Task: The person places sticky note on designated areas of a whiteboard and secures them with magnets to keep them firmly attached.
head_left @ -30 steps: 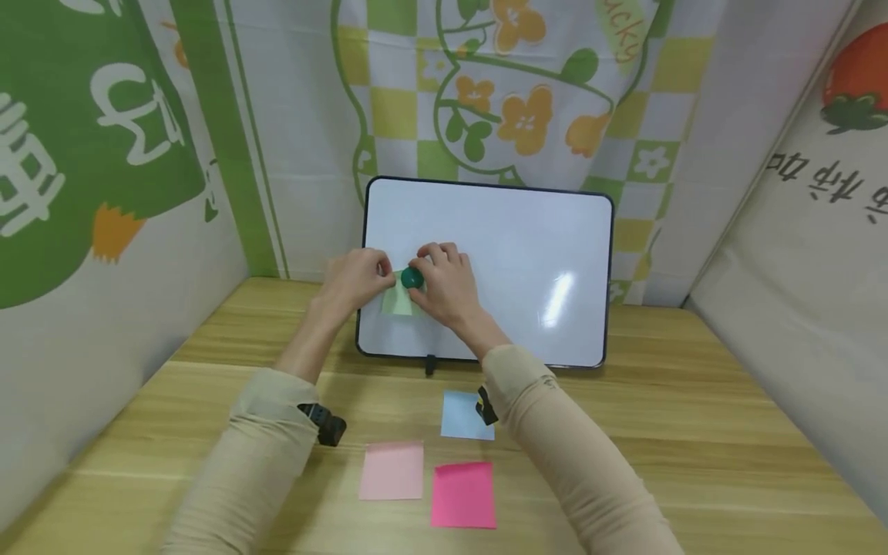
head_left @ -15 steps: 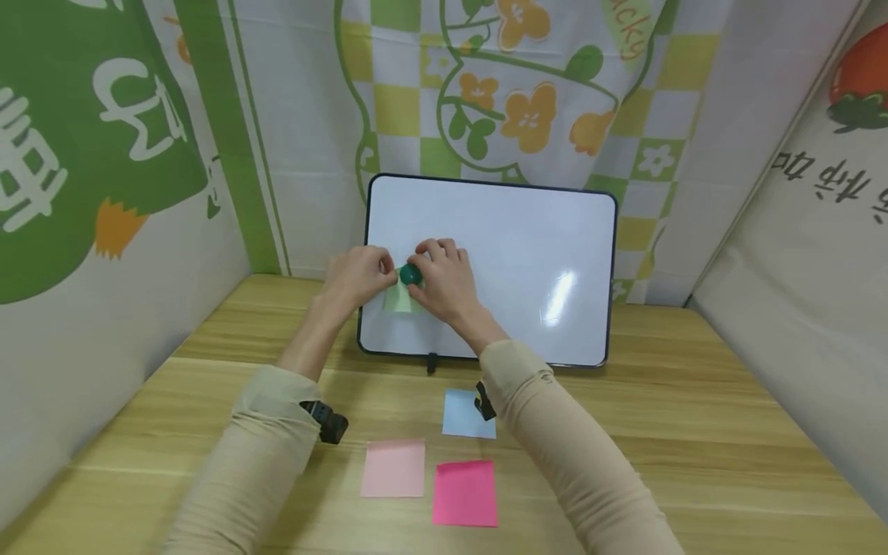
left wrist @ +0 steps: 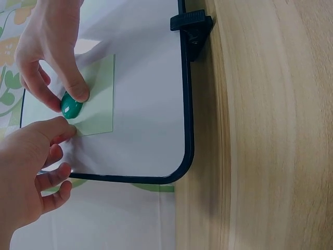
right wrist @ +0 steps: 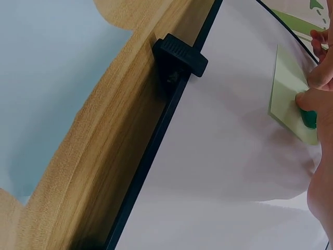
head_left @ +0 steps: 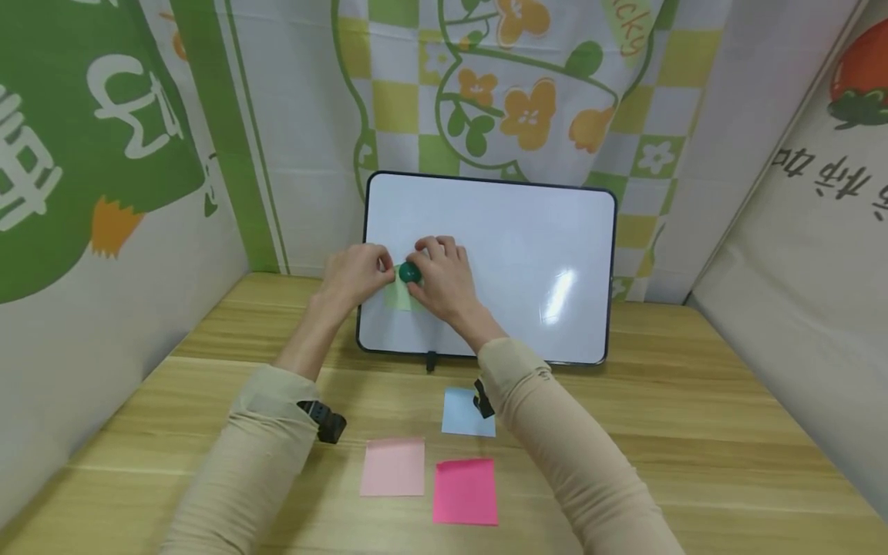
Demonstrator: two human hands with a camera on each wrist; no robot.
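Observation:
A light green sticky note [head_left: 397,297] lies against the left part of a white dry-erase board [head_left: 520,254] that stands tilted on the table. My left hand [head_left: 355,274] pinches the note's upper left corner between thumb and index finger; its other fingers are loosely curled in the left wrist view. With thumb and fingertips, my right hand [head_left: 445,279] grips a round, glossy green magnet [left wrist: 70,107] over the note's upper edge. In the right wrist view the magnet [right wrist: 309,119] is partly hidden by the thumb, and the note [right wrist: 289,86] shows beside it.
On the wooden table [head_left: 666,432] in front of the board lie a light blue sticky note [head_left: 461,412], a pale pink one [head_left: 393,468] and a bright pink one [head_left: 465,493]. A black clip foot [head_left: 431,361] supports the board's lower edge. Printed curtains [head_left: 298,139] surround the table.

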